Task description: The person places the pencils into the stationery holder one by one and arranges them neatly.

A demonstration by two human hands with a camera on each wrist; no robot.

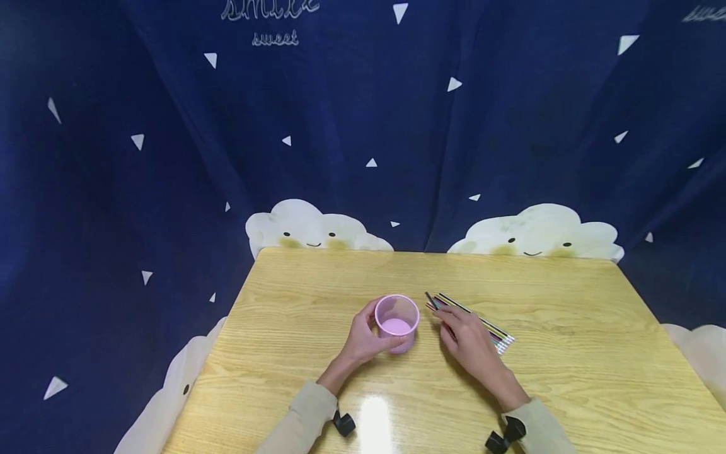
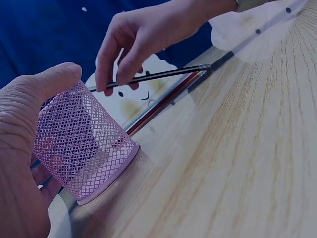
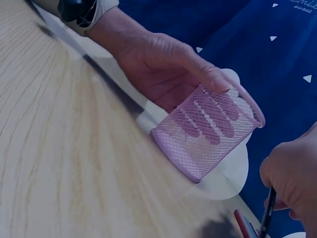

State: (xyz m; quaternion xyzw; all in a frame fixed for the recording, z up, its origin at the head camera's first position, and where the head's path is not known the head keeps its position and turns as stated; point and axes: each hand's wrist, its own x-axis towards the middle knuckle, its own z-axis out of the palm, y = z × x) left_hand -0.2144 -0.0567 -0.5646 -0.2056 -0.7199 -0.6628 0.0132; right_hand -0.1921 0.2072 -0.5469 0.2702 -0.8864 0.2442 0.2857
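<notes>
A pink mesh pencil cup (image 1: 397, 342) stands upright on the wooden table, empty inside. My left hand (image 1: 363, 339) wraps round its left side, with the thumb across the front near the rim; the left wrist view shows the mesh wall (image 2: 89, 144) between thumb and fingers. To the right of the cup, my right hand (image 1: 467, 340) pinches a dark pencil (image 2: 163, 75) between thumb and fingers, its near end lifted over the others. Several more pencils (image 1: 482, 320) lie side by side under and beyond that hand, their white ends toward the right.
The light wooden table (image 1: 317, 277) ends at a dark blue curtain (image 1: 351, 94) printed with clouds and triangles. Black wrist cameras (image 1: 343, 424) sit at both sleeves. A bright glare patch lies on the table between the forearms.
</notes>
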